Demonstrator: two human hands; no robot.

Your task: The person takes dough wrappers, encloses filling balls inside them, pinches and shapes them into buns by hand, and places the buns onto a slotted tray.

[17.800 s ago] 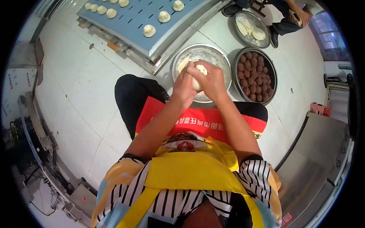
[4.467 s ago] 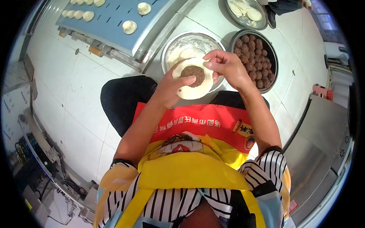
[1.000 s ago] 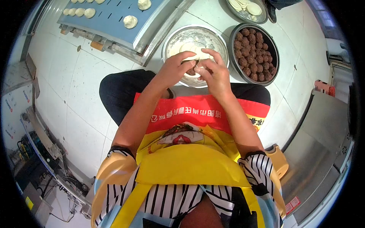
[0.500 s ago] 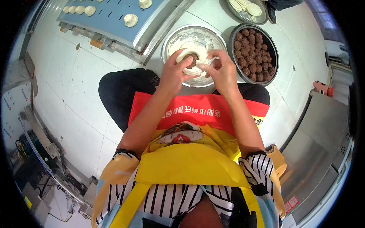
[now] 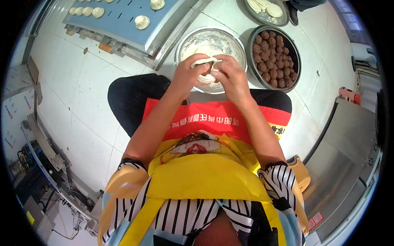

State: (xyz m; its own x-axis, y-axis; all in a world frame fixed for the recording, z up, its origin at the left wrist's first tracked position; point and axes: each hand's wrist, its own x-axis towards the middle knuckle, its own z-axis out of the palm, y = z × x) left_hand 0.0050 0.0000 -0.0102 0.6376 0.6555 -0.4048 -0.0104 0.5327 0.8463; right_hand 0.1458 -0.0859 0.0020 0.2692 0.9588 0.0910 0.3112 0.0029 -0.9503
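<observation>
Left hand [image 5: 186, 76]: fingers curled, gripping one side of the dough [image 5: 207, 78], thumb turned inward. Right hand [image 5: 233, 78]: fingers bent, thumb and fingertips pinching the opposite side of the same piece. Dough: one pale, soft piece, between the two hands, its edge raised and folded in a ring. Filling [image 5: 206, 70]: one brown lump inside the dough, partly covered by fingers. Bowl [image 5: 213, 37]: round, metal, floury inside, directly beneath and beyond both hands, with pale dough discs [image 5: 208, 50] in it. Pan [image 5: 298, 61]: round, dark-walled, just right of the right hand, holding many brown balls [image 5: 274, 59]. Plate [image 5: 283, 20]: metal, farther beyond the right hand, bearing flat pale rounds [image 5: 274, 10]; a dark shoe [image 5: 293, 15] of another person beside it. Tabletop [image 5: 119, 30]: blue, slotted, metal-edged, beyond and left of the left hand, carrying pale buns [image 5: 142, 22], spaced apart at the near end, closer together at the far left. Apron [image 5: 205, 176]: yellow and red, nearer the wearer than both hands.
</observation>
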